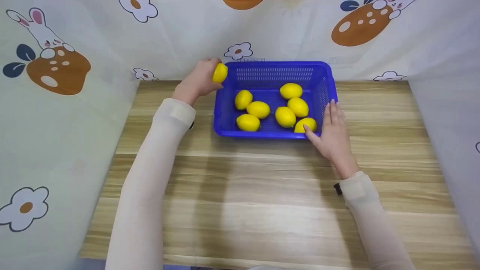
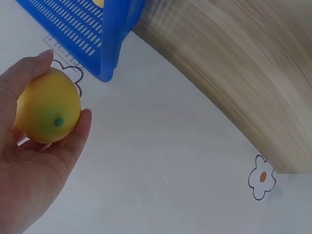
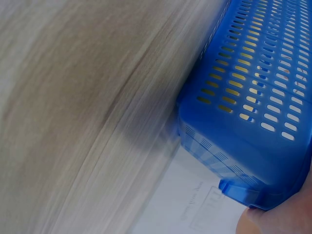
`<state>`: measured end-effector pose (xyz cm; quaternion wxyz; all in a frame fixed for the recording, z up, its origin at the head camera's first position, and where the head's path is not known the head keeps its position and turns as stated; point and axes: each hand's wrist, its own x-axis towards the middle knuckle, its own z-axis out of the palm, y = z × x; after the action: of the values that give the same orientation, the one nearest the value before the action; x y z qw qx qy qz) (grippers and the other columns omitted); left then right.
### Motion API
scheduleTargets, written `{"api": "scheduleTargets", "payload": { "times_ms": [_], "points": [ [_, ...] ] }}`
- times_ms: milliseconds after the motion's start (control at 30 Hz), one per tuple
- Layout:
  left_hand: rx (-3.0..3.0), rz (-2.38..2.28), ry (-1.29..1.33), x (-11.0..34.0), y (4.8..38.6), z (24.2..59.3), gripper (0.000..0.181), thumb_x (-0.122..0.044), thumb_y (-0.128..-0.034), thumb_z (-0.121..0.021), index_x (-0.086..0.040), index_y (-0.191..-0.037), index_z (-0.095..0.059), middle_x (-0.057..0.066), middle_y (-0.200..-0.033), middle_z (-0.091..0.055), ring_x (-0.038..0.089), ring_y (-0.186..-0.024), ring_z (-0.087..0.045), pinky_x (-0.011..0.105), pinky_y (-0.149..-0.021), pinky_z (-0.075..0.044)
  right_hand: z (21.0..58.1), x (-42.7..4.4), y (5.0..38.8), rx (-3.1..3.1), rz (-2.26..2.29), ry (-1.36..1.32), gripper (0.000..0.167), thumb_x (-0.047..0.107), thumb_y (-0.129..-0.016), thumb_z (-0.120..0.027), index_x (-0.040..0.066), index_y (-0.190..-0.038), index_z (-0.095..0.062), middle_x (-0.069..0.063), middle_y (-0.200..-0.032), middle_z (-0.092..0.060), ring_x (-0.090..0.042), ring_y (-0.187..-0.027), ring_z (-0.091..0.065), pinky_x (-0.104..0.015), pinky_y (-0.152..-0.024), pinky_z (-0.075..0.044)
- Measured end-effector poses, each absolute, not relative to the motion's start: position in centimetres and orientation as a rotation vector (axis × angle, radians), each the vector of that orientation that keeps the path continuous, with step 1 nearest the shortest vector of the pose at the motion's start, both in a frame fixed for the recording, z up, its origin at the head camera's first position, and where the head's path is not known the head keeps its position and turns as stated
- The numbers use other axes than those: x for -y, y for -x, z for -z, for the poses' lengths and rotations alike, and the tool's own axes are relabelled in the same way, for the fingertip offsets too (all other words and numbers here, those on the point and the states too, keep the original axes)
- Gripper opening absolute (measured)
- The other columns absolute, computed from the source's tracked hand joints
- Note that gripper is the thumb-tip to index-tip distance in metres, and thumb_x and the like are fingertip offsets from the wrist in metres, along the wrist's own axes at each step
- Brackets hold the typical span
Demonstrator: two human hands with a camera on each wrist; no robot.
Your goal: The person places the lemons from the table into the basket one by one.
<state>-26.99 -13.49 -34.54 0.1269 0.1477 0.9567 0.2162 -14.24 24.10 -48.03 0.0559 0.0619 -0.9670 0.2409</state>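
My left hand [image 1: 202, 78] holds a yellow lemon [image 1: 220, 73] beside the back left corner of a blue plastic basket [image 1: 275, 135]. In the left wrist view, fingers and thumb of the left hand [image 2: 36, 161] curl round the lemon [image 2: 51, 105], its greenish stem end facing the camera. Several more lemons lie in the basket, with three in a left cluster, such as one lemon [image 1: 248, 123], and others to the right, such as another lemon [image 1: 291, 91]. My right hand [image 1: 332, 135] rests against the basket's front right corner, fingers straight along the right side, thumb over the front rim.
The basket stands at the back of a wood-grain table [image 1: 258, 202]. Behind it hangs a pale printed curtain [image 1: 187, 33] with flowers, rabbits and brown strawberry shapes, which also covers both sides. In the right wrist view, the slotted basket wall [image 3: 234, 126] stands beside the tabletop [image 3: 87, 87].
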Motion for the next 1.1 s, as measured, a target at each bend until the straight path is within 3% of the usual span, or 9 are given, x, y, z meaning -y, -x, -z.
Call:
{"api": "scheduleTargets", "payload": {
  "times_ms": [533,900,1100],
  "points": [
    [-2.783,-0.591,-0.446,10.5,28.1,34.0,0.07,-0.012,-0.0987,-0.072,0.001,-0.158,-0.038,0.024,-0.154,-0.047,0.036,-0.135,-0.049,0.045,-0.119,-0.044,47.7,-24.2,14.2,2.952,-0.757,-0.168,0.097,0.051,-0.101,-0.056,-0.019,-0.159,-0.019,-0.033,-0.172,-0.007,-0.047,-0.162,-0.006,-0.055,-0.133,-0.005],
    [-2.76,-0.54,-0.429,8.3,28.6,33.6,0.077,-0.017,-0.1004,-0.072,-0.003,-0.164,-0.03,0.021,-0.165,-0.037,0.033,-0.15,-0.038,0.043,-0.128,-0.033,47.7,-24.2,14.3,2.975,-0.739,-0.163,0.098,0.052,-0.102,-0.055,-0.018,-0.16,-0.018,-0.032,-0.173,-0.006,-0.048,-0.161,-0.006,-0.055,-0.133,-0.005],
    [-2.774,-0.536,-0.481,7.1,28.8,33.9,0.072,-0.017,-0.0997,-0.072,-0.002,-0.16,-0.036,0.021,-0.16,-0.041,0.034,-0.146,-0.04,0.044,-0.125,-0.037,47.7,-24.2,14.3,2.977,-0.739,-0.163,0.098,0.053,-0.102,-0.054,-0.017,-0.16,-0.018,-0.032,-0.173,-0.006,-0.047,-0.162,-0.005,-0.055,-0.133,-0.005]
  ]
}}
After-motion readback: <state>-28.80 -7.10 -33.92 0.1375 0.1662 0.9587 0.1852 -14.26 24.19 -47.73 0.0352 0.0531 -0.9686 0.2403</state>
